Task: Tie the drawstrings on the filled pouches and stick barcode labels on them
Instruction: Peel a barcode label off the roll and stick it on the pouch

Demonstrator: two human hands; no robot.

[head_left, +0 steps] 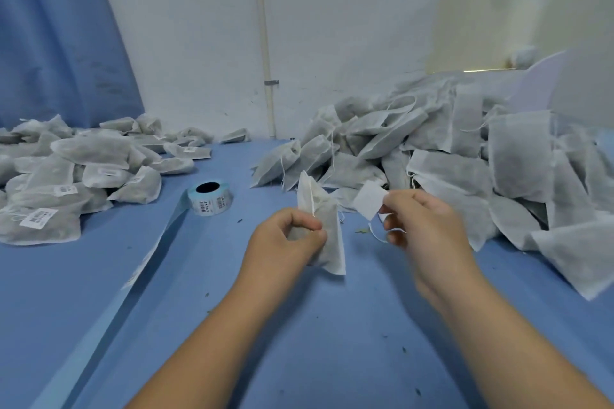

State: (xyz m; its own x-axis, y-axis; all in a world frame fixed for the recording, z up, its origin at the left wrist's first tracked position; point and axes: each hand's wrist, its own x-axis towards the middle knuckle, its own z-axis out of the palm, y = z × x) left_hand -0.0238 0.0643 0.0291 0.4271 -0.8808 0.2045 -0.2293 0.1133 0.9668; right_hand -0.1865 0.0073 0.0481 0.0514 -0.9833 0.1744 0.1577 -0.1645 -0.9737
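Both hands are up over the blue table (299,342), close to each other but not touching. The left hand (285,236) has its fingers curled and pinches a filled pouch (329,242) by its side. The pouch stands up tall in the air, with its open end at the top. The right hand (425,222) pinches a white square (368,201) with its thumb and first finger. I cannot tell if the square is a label. A thin drawstring (374,235) hangs in a loop by the lower fingers of the right hand, just beside the pouch. To the left of the hands, a label roll (211,197) sits on the table with barcodes on its side. A long blue strip (156,242) runs from the roll toward the near edge. On the far left lies a labelled pile (66,176) of pouches with barcode stickers on them. On the right is a big plain pile (465,159) of pouches with loose strings. Behind them are a blue curtain (50,43), a white wall (332,26) and a white pipe (265,43).
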